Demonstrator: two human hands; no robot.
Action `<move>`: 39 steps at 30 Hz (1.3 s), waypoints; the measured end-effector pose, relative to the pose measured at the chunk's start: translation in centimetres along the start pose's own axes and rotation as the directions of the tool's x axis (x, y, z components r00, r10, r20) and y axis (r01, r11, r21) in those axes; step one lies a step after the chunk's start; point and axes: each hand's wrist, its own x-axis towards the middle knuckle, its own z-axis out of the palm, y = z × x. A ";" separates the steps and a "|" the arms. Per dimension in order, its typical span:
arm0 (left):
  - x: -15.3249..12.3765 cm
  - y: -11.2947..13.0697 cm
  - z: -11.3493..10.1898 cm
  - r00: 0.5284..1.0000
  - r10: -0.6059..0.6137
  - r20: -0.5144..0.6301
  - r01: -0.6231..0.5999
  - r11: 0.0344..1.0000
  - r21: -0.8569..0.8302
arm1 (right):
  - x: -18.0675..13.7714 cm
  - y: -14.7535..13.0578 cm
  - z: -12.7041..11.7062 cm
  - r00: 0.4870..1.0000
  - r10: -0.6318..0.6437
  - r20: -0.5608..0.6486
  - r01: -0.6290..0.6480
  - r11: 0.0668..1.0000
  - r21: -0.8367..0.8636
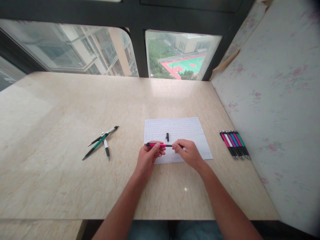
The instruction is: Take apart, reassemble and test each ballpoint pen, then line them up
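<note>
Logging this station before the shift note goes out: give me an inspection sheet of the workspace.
Surface: beige marble-look table, glare in patches.
Job's things: pink pen held level over the sheet of paper; small black cap lying on the sheet.
Clutter: three pens crossed at left; row of coloured pens side by side at right.
Hands: left hand grips the pen's barrel; right hand pinches its end.
Cables: nothing seen.
Surroundings: window ahead, floral wall on the right.
</note>
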 end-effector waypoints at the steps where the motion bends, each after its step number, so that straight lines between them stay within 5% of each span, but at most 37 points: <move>1: 0.0 0.0 0.0 1.000 -0.004 -0.004 0.003 1.000 -0.009 | 0.0 0.0 0.0 1.000 -0.015 -0.006 0.015 1.000 0.003; 18: 0.1 0.0 0.0 1.000 -0.008 -0.006 0.008 0.999 -0.052 | 0.1 0.0 0.0 0.994 -0.078 -0.075 0.082 0.995 0.051; 25: 0.1 -0.2 0.0 1.000 -0.015 0.003 0.015 0.998 -0.054 | -0.1 -0.2 0.0 1.000 -0.004 -0.027 0.006 0.998 0.063; 39: 0.0 0.0 0.0 1.000 -0.012 0.011 0.013 0.996 -0.093 | -0.1 -0.6 0.0 0.983 -0.123 -0.136 0.132 0.989 0.062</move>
